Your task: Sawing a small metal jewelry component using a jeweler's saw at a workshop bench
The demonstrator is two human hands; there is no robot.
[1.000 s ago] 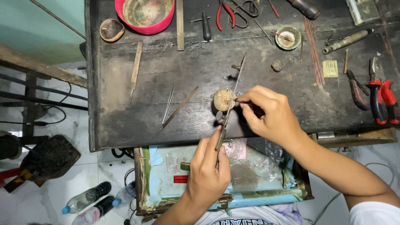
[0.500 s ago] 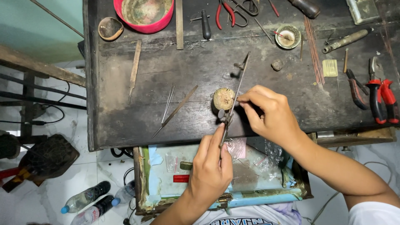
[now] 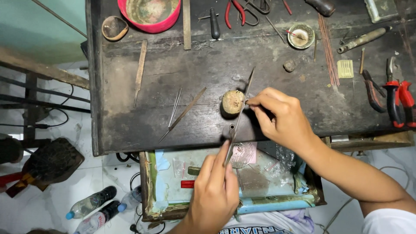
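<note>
My left hand (image 3: 214,193) grips the near end of a long thin metal file (image 3: 241,112), which slants up across a small round wooden peg (image 3: 232,102) on the dark workbench (image 3: 130,112). My right hand (image 3: 281,115) pinches a tiny piece against the peg, right beside the file's blade; the piece is too small to make out. Both hands meet at the bench's front edge.
Tweezers (image 3: 175,106) and a thin file (image 3: 184,113) lie left of the peg. A red bowl (image 3: 149,15), small dishes (image 3: 300,35), red-handled pliers (image 3: 398,97), wire rods (image 3: 328,47) and other tools line the bench. An open drawer (image 3: 173,182) sits below; plastic bottles (image 3: 93,203) lie on the floor.
The file has slid forward along the peg, and my left hand has moved slightly with it. My right hand keeps its pinch at the peg.
</note>
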